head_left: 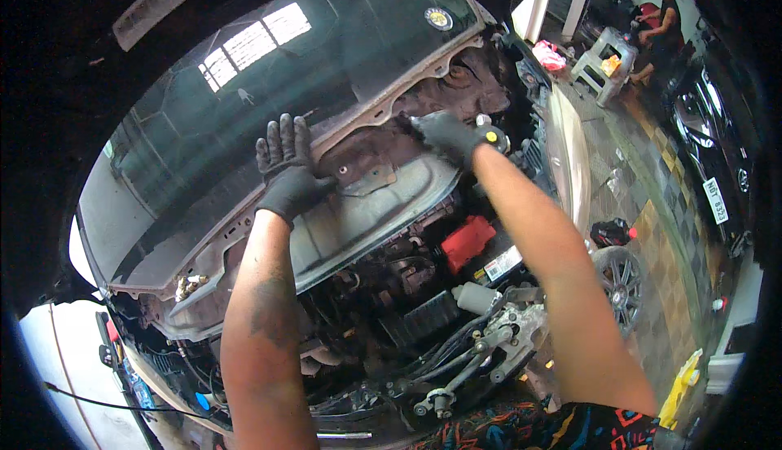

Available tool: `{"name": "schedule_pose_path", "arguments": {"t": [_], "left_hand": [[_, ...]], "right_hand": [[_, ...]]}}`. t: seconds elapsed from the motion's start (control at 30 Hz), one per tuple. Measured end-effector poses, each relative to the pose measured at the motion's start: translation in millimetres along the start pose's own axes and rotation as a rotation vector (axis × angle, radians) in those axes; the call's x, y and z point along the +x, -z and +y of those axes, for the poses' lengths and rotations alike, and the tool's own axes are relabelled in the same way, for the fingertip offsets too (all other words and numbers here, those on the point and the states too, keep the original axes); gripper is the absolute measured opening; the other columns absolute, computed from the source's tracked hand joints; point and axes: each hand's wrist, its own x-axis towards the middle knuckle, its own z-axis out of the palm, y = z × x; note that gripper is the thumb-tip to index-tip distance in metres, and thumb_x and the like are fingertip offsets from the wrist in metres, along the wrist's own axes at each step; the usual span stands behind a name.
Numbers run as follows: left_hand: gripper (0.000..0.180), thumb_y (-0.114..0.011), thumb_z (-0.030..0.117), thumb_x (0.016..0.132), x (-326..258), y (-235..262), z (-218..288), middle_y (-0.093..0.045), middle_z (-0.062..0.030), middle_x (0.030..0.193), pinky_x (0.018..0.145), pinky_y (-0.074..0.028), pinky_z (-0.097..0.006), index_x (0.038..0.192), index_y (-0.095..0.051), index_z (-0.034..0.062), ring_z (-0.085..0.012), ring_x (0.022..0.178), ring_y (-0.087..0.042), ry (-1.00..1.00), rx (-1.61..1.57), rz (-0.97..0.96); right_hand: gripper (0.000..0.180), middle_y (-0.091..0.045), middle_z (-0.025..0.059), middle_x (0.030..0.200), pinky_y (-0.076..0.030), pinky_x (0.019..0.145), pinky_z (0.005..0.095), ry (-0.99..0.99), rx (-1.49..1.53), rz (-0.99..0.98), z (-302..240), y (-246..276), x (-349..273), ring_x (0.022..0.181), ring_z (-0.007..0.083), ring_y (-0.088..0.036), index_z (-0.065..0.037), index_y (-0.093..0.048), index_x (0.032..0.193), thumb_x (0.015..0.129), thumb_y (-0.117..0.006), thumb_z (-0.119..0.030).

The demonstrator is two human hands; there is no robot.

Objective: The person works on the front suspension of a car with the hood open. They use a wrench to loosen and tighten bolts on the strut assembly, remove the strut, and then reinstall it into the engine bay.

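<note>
A gloved left hand (289, 177) spreads wide by the windshield (261, 116), a right hand (448, 139), its grip impossible to tell, nears the right end of the cowl (366, 215) below the glass, likely stiff, lightish metal, best held by both ends.

Mixed light. Windshield (236, 128) dark, its upper part carrying harsh glare: bright window-pane reflection (254, 45). Engine bay (391, 279) below windshield dim, shadows deep between parts. Right hand (446, 136), at windshield's lower edge: fingertips sink into shadow. Background (61, 332) lower left of windshield washed out white. Seated person (664, 30), far right of windshield: head blurred. Fisheye bends edges; corners black.
</note>
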Motion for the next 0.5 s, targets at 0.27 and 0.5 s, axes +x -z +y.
{"name": "schedule_pose_path", "arguments": {"t": [0.27, 0.5], "left_hand": [[0.116, -0.067, 0.059, 0.068, -9, -2, -10, 0.002, -0.0197, 0.156, 0.112, 0.009, -0.048, 0.15, -0.004, 0.0059, -0.0341, 0.144, 0.01, 0.025, 0.08, 0.007], [0.119, -0.061, 0.07, 0.069, 2, 20, 3, 0.004, -0.0186, 0.156, 0.112, 0.01, -0.047, 0.15, -0.002, 0.0051, -0.0312, 0.144, 0.012, 0.144, 0.059, -0.178]], "right_hand": [[0.027, -0.069, 0.0133, 0.092, -0.052, 0.064, 0.0344, -0.538, 0.218, 0.417, -24, 130, -186, 0.071, 0.026, -0.068, -0.008, -0.065, 0.108, 0.087, -0.06, -0.025], [0.029, -0.068, 0.0146, 0.085, -0.052, 0.063, 0.035, -0.583, 0.175, 0.504, -8, 102, -261, 0.071, 0.0275, -0.067, -0.005, -0.065, 0.108, 0.083, -0.065, -0.021]]}}
